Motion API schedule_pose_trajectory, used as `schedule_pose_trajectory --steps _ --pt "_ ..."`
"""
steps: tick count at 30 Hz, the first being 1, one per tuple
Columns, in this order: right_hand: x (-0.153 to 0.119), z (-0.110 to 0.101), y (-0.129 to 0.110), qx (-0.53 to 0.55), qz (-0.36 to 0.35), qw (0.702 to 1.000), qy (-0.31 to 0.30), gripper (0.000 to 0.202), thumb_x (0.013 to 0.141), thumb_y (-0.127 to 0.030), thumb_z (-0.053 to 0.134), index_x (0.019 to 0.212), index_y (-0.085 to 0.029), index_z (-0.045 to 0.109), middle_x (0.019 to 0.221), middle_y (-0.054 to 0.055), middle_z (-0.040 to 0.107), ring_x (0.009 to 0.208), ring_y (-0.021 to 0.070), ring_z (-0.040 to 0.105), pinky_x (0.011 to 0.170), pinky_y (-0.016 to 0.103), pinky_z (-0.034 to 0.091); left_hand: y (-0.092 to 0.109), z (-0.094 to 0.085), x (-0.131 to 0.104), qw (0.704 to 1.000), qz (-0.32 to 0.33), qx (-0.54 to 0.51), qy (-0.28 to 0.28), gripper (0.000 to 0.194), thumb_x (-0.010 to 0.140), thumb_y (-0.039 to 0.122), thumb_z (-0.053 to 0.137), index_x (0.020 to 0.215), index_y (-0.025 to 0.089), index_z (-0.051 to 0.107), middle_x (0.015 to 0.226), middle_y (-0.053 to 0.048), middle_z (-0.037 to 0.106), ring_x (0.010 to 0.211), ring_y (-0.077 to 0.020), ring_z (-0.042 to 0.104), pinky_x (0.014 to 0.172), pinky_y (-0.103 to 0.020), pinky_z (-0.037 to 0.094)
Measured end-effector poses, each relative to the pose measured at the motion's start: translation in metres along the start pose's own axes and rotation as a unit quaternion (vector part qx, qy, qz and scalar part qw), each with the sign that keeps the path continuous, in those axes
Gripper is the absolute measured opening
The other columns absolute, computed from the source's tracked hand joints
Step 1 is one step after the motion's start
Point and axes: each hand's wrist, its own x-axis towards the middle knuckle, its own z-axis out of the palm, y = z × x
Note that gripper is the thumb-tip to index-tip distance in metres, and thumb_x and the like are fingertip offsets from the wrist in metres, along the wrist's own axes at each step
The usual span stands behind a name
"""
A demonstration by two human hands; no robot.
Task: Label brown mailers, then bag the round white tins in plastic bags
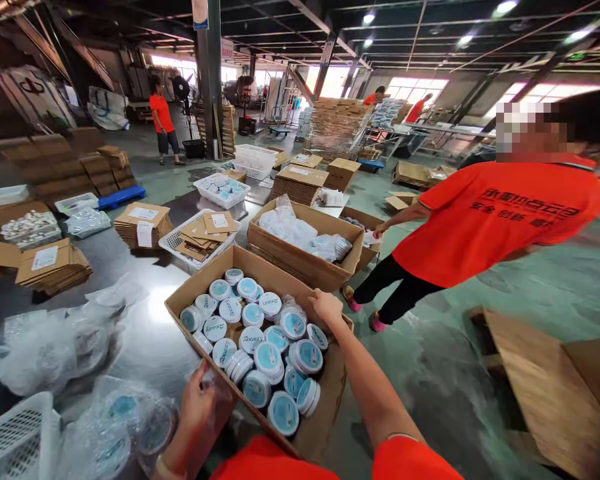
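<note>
An open cardboard box (330,380) full of round white jars (253,339) with pale blue and white lids is right in front of me, slightly tilted. My right hand (327,307) is closed over its right rim, with the arm reaching across that side. Against the near left wall of the box is my left hand (199,397), its fingers bent at the edge and partly hidden. Some jars stand upright and others lean on their sides. Left of my left hand lie jars in clear plastic bags (113,427) on the shiny metal table (155,303).
Beyond the box stand another carton (300,263) of plastic-wrapped items and a white basket (200,267) of flat cardboard. A co-worker (490,220) in orange reaches into a carton on the right. Stacked cardboard (143,223) and a white crate (17,440) are at left.
</note>
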Motion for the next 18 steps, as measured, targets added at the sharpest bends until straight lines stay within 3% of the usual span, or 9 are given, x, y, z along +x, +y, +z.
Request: schedule_pose_trajectory --steps 4,7,9,10,12,14,15,16,18 --pt "0.013 -0.015 0.018 0.027 0.062 0.998 -0.001 0.033 0.107 -0.036 0.051 0.123 -0.017 0.072 0.123 0.021 0.076 0.12 0.032 0.072 0.089 0.037 0.053 0.027 -0.009 0.026 0.998 0.028 -0.035 0.036 0.061 0.063 0.011 0.055 0.12 0.02 0.075 0.136 -0.014 0.076 0.131 -0.0331 0.07 0.108 -0.045 0.059" --pt "0.009 -0.03 0.006 0.029 0.073 0.997 0.024 0.033 0.105 -0.034 0.056 0.129 -0.014 0.068 0.127 0.024 0.072 0.124 0.035 0.068 0.095 0.04 0.052 0.033 -0.03 0.035 0.995 0.073 -0.036 0.051 0.064 0.064 0.011 0.054 0.123 0.021 0.075 0.136 -0.012 0.076 0.12 -0.0304 0.074 0.099 -0.043 0.063" --pt "-0.01 -0.031 -0.02 0.048 0.004 0.996 0.08 0.044 0.098 -0.033 0.069 0.137 -0.015 0.062 0.136 0.025 0.067 0.13 0.0379 0.062 0.101 0.045 0.05 0.038 -0.039 0.034 0.993 0.101 -0.027 0.058 0.065 0.065 0.013 0.054 0.127 0.021 0.075 0.134 -0.011 0.076 0.108 -0.0281 0.076 0.09 -0.04 0.065" --pt "-0.024 -0.026 -0.04 0.081 -0.073 0.989 0.098 0.054 0.092 -0.033 0.076 0.142 -0.018 0.059 0.139 0.023 0.064 0.131 0.0378 0.06 0.103 0.047 0.049 0.042 -0.041 0.03 0.991 0.116 -0.023 0.063 0.065 0.067 0.013 0.054 0.128 0.021 0.075 0.134 -0.011 0.076 0.106 -0.0274 0.076 0.088 -0.039 0.065" --pt "-0.062 -0.005 -0.086 0.188 -0.289 0.936 0.065 0.081 0.081 -0.034 0.086 0.152 -0.024 0.05 0.144 0.018 0.061 0.125 0.0339 0.061 0.1 0.045 0.052 0.052 -0.038 0.016 0.987 0.144 -0.019 0.071 0.065 0.07 0.012 0.054 0.131 0.021 0.074 0.136 -0.011 0.074 0.111 -0.0273 0.074 0.094 -0.039 0.063" --pt "-0.104 0.024 -0.133 0.304 -0.469 0.829 -0.038 0.097 0.075 -0.036 0.088 0.16 -0.027 0.042 0.146 0.015 0.06 0.116 0.0293 0.064 0.093 0.041 0.055 0.062 -0.028 -0.002 0.983 0.164 -0.016 0.081 0.068 0.073 0.009 0.053 0.137 0.022 0.071 0.141 -0.01 0.071 0.124 -0.0276 0.069 0.107 -0.043 0.059" --pt "-0.123 0.038 -0.154 0.348 -0.514 0.78 -0.076 0.093 0.076 -0.036 0.084 0.159 -0.026 0.043 0.145 0.014 0.06 0.112 0.028 0.064 0.091 0.041 0.056 0.065 -0.022 -0.01 0.981 0.171 -0.013 0.086 0.068 0.074 0.007 0.053 0.139 0.021 0.069 0.142 -0.011 0.07 0.127 -0.0279 0.067 0.112 -0.045 0.056" --pt "-0.138 0.05 -0.171 0.378 -0.534 0.75 -0.098 0.08 0.08 -0.035 0.078 0.154 -0.025 0.05 0.14 0.013 0.064 0.11 0.0275 0.065 0.09 0.041 0.056 0.066 -0.017 -0.018 0.98 0.177 -0.009 0.093 0.07 0.074 0.005 0.053 0.141 0.021 0.068 0.143 -0.012 0.07 0.13 -0.0283 0.065 0.116 -0.048 0.053" --pt "-0.154 0.066 -0.199 0.389 -0.531 0.744 -0.113 0.044 0.085 -0.027 0.061 0.129 -0.022 0.068 0.119 0.011 0.071 0.103 0.0269 0.065 0.089 0.04 0.054 0.056 -0.015 -0.03 0.976 0.196 0.006 0.096 0.064 0.08 0.005 0.053 0.14 0.022 0.069 0.145 -0.012 0.068 0.133 -0.0285 0.062 0.119 -0.051 0.05"
